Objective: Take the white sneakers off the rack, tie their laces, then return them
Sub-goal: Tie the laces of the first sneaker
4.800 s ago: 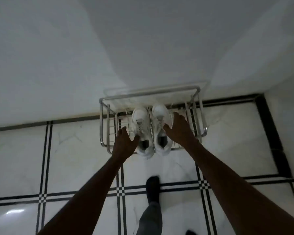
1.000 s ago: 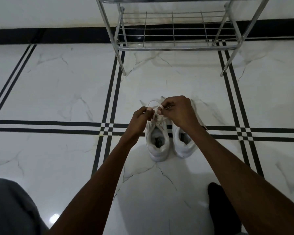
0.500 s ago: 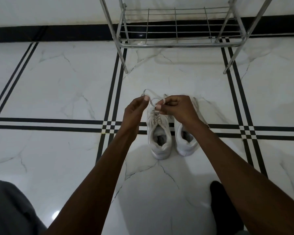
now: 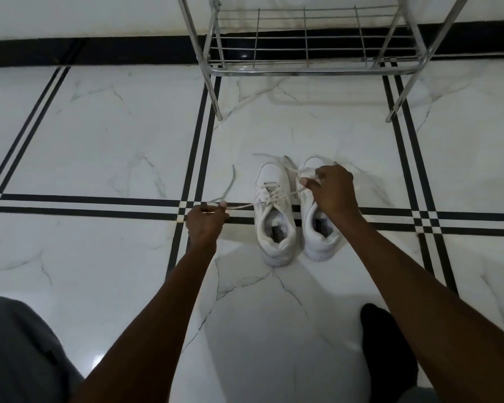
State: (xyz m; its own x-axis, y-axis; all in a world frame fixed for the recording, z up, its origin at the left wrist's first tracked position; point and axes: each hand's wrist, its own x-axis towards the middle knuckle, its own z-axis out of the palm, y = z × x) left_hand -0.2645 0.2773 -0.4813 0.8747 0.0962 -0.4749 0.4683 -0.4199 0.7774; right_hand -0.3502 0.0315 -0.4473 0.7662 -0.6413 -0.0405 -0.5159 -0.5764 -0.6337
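Note:
Two white sneakers stand side by side on the marble floor, toes toward the rack: the left sneaker (image 4: 274,210) and the right sneaker (image 4: 317,231). My left hand (image 4: 205,223) is out to the left of the left sneaker, pinching one end of its lace (image 4: 239,205), which runs taut to the eyelets. My right hand (image 4: 332,190) hovers over the right sneaker's front and grips the other lace end. The right sneaker's toe is partly hidden by that hand.
The chrome wire shoe rack (image 4: 312,69) stands against the wall at the top, its lower shelf bare. A black-socked foot (image 4: 387,344) rests at the lower right, and a grey trouser knee (image 4: 18,353) fills the lower left corner.
Both hands were close together above the left sneaker's laces. They have pulled apart, my left hand far to the left and my right hand to the right, drawing the lace taut.

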